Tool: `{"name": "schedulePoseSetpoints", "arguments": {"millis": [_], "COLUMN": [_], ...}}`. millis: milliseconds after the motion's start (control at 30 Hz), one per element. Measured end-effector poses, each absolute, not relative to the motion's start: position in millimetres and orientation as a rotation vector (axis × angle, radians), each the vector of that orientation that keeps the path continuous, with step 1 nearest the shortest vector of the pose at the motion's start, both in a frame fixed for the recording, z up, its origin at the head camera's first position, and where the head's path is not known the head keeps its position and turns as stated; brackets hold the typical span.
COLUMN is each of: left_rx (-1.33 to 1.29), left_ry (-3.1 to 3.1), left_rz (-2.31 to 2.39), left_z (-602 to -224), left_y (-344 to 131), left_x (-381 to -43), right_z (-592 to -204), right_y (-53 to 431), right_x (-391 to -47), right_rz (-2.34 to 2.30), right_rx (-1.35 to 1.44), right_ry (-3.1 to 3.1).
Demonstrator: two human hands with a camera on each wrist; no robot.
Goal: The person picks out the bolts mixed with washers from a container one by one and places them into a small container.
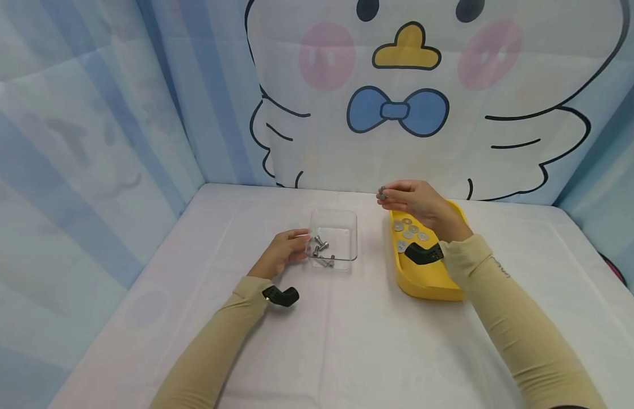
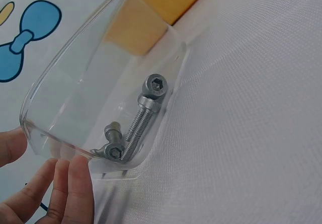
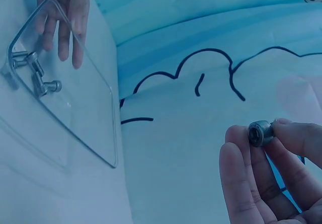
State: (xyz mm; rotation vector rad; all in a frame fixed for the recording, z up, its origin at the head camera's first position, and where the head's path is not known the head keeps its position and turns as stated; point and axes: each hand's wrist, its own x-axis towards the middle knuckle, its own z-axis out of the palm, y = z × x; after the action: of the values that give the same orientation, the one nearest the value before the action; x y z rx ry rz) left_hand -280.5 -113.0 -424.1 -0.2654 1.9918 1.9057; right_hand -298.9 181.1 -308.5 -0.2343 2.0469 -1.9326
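Inside a clear plastic box (image 1: 347, 233), several silvery hex-socket bolts (image 2: 143, 118) lie near the end by my left hand (image 1: 288, 250). That hand rests against the box's left wall, its fingers (image 2: 75, 194) nearly straight. My right hand (image 1: 416, 204) is raised above the far end of a yellow tray (image 1: 424, 289). Between its thumb and fingers (image 3: 241, 183) it pinches another hex-socket bolt (image 3: 260, 133), the socket head showing in the right wrist view and the shank mostly hidden by the fingers. Several flat washers (image 1: 408, 234) lie in the tray below that hand.
A white cloth covers the table (image 1: 317, 341). The yellow tray stands right of the clear box, with a strip of table between them. Behind the table hangs a printed curtain (image 1: 393, 153) with a cartoon figure and blue bow tie. Both wrists wear a black mount (image 1: 281, 296).
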Motion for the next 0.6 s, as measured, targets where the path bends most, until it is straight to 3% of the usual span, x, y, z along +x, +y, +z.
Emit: {"name": "schedulePoseSetpoints", "arguments": {"millis": [600], "left_rx": [-0.258], "left_ry": [1.988], "left_rz": [1.917], "left_z": [-423.1], "left_y": [-112.6], "left_x": [-278.6], "right_z": [-309.1], "right_y": [143.9], "right_x": [-288.6], "right_rz": [-1.993], "right_rx": [-0.371], "right_ry": [2.019]}}
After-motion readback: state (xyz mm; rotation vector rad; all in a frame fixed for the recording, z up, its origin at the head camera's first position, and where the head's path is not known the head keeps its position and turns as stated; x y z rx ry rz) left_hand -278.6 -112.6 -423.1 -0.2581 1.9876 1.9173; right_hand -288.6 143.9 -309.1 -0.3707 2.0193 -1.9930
